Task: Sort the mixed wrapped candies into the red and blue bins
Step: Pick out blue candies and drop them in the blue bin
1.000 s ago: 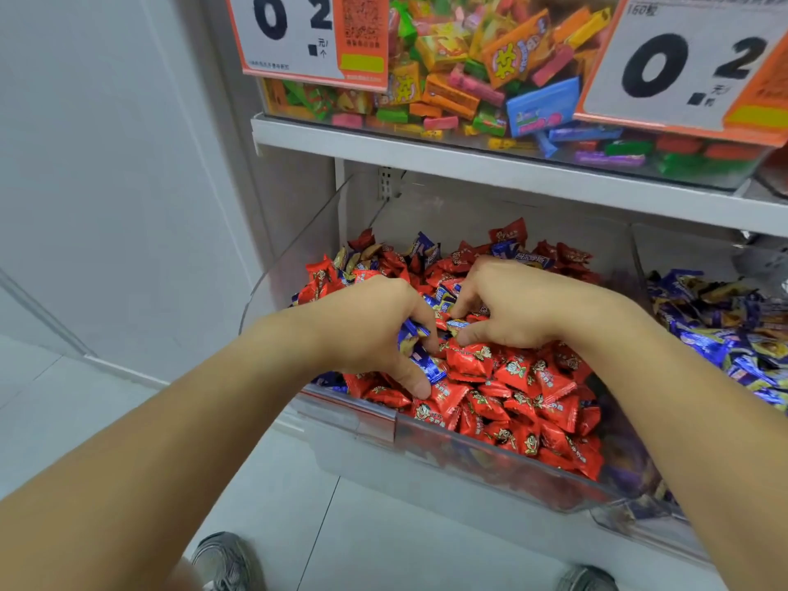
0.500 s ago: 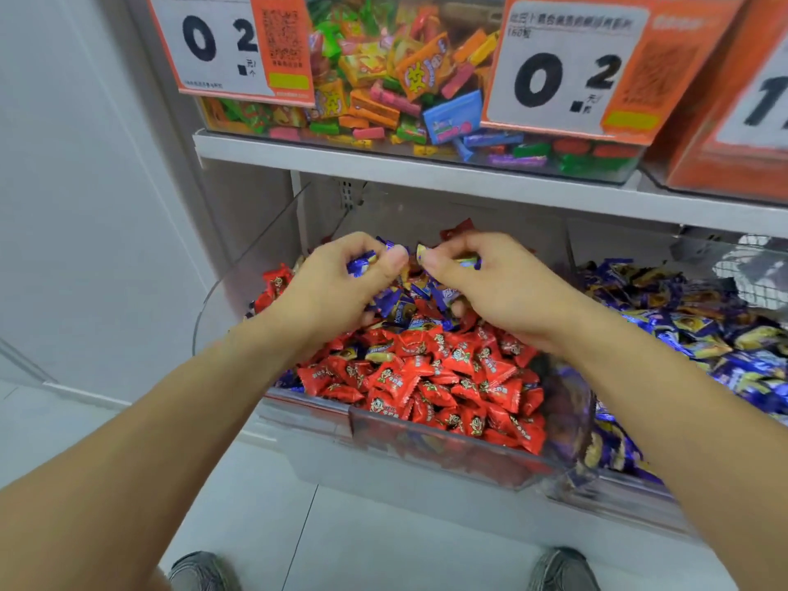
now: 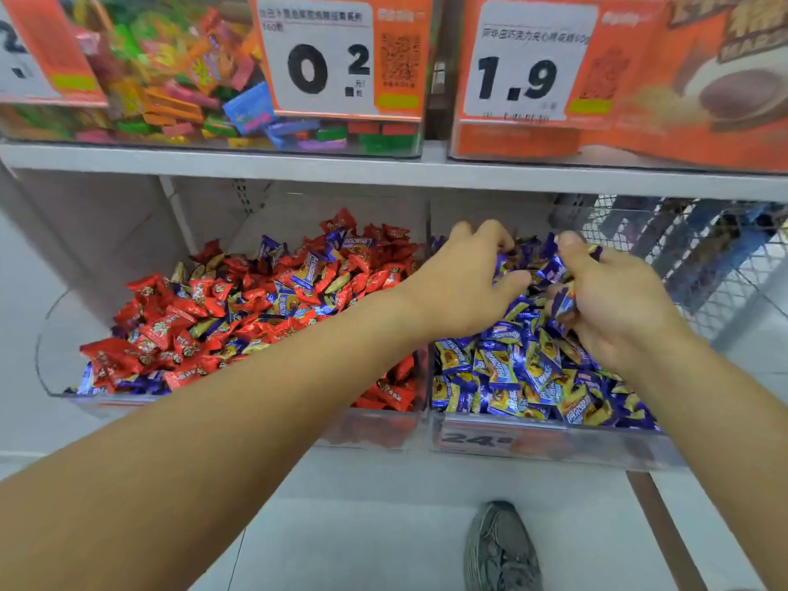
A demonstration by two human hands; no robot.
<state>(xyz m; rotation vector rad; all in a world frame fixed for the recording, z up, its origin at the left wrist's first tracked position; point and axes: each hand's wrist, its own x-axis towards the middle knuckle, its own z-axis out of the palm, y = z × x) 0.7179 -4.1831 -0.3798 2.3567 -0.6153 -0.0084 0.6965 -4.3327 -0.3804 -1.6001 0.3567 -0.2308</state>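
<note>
Two clear bins sit side by side on the lower shelf. The left bin (image 3: 55,360) holds mostly red wrapped candies (image 3: 170,330) with several blue ones (image 3: 309,268) mixed in. The right bin (image 3: 554,445) is full of blue and gold wrapped candies (image 3: 503,373). Both hands are over the right bin. My left hand (image 3: 460,283) hovers palm down above the blue pile, fingers curled and spread, and I see nothing clearly held in it. My right hand (image 3: 614,292) is closed around several blue candies (image 3: 558,270).
An upper shelf (image 3: 383,168) carries a clear box of mixed colourful candies (image 3: 179,87), orange price tags (image 3: 341,57) and an orange box (image 3: 703,78). A wire mesh basket (image 3: 703,258) stands right of the blue bin. My shoe (image 3: 501,548) shows on the grey floor.
Both hands lifted blue candies from the left bin and carried them right, over the blue bin. The view has swung right with them.
</note>
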